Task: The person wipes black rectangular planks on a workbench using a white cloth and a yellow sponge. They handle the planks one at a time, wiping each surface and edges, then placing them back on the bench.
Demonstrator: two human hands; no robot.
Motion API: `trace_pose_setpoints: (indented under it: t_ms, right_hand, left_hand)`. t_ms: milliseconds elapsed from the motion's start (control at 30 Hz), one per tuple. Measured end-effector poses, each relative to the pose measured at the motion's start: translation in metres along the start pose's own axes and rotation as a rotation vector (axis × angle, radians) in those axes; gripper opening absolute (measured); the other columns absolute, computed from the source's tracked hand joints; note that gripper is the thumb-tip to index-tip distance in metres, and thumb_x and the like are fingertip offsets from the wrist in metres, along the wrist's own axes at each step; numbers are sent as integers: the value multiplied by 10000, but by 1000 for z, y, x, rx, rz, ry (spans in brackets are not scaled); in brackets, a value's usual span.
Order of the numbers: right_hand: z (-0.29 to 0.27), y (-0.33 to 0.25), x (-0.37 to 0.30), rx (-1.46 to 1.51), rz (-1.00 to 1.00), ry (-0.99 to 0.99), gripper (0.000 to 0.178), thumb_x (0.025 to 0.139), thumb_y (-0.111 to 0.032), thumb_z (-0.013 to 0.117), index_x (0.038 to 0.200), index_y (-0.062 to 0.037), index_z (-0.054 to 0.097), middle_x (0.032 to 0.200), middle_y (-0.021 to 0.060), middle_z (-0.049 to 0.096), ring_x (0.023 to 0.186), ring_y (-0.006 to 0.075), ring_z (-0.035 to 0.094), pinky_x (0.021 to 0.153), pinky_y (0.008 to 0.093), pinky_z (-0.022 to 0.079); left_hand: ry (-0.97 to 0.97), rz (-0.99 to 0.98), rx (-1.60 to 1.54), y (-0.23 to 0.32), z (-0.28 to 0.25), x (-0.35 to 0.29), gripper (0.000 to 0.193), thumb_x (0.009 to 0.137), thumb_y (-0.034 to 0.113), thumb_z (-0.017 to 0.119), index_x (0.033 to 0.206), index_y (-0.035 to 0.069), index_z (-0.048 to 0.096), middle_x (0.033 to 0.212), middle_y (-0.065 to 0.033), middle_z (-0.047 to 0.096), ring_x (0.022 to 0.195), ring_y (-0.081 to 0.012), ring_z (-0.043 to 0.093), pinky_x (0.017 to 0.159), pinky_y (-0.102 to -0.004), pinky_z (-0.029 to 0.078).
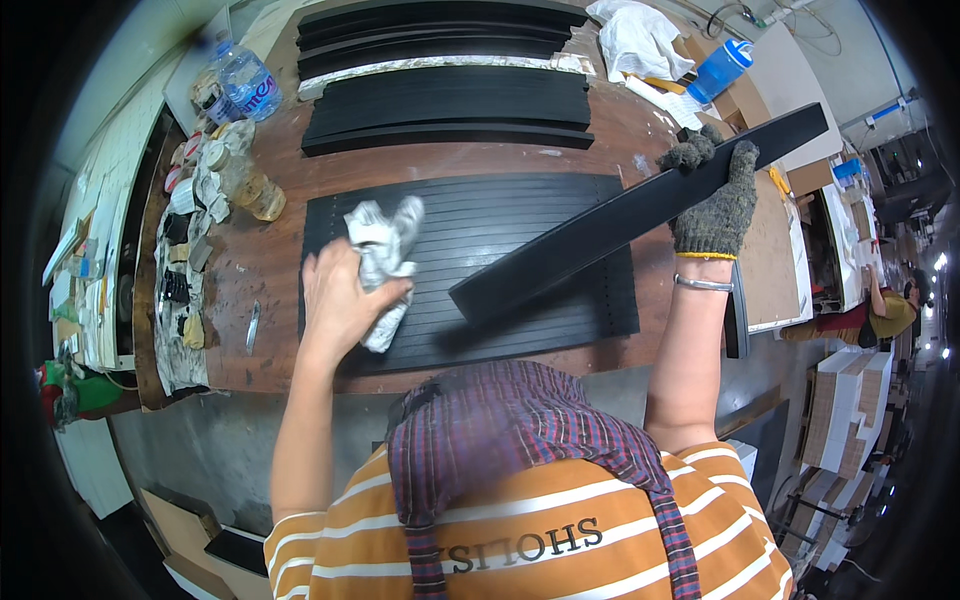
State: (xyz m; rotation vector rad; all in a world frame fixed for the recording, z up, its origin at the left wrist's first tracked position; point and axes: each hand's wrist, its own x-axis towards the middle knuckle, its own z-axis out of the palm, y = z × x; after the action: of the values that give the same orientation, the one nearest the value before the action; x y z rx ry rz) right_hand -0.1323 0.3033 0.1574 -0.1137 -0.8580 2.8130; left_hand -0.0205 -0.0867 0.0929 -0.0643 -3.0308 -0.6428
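Note:
A crumpled white cloth (380, 250) is gripped in my bare left hand (335, 295), slightly blurred, over the left part of a ribbed black mat (500, 215). My right hand (718, 205) wears a dark grey knit glove with a yellow cuff. It is closed around a long flat black board (600, 225), near the board's upper right end. The board slants down to the left, its lower end raised above the mat and casting a shadow there.
Black boards (450, 105) lie stacked at the table's far side. At left stand a water bottle (250, 85) and a bottle of yellowish liquid (250, 188). A small blade-like tool (253, 327) lies nearby. A blue bottle (720, 72) and white bag (640, 40) sit far right.

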Motion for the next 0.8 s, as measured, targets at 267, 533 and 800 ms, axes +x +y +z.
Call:
trace_pose_setpoints:
  t_ms: [267,533,800]
  right_hand:
    - [13,28,-14,-16,95,-30,516,1028,-489,536,1084,22,569,829,88,564,743,222,557,736,418,504]
    - [48,110,-65,-264,199,-190,584,1031,-541,497,1200,11,587,814,71,604,715,222,589,703,387,541]
    - [31,143,-86,-318,664,-248,666,1004,-648,447,1176,-26,611,838,60,658,696,169,625,627,317,535]
  left_hand:
    - [-465,49,-1056,47,12,-8,327,924,161,744,1151,-71,701,871,-67,719,752,-95,616,696,-268,507]
    - [6,-56,-1386,76,54,-16,218,995,140,671,979,-67,738,787,2,680,735,-48,552,651,-238,453]
    - [-316,29,-1251,41,53,-34,200,977,117,680,937,-76,718,792,-29,682,710,-74,586,656,-243,496]
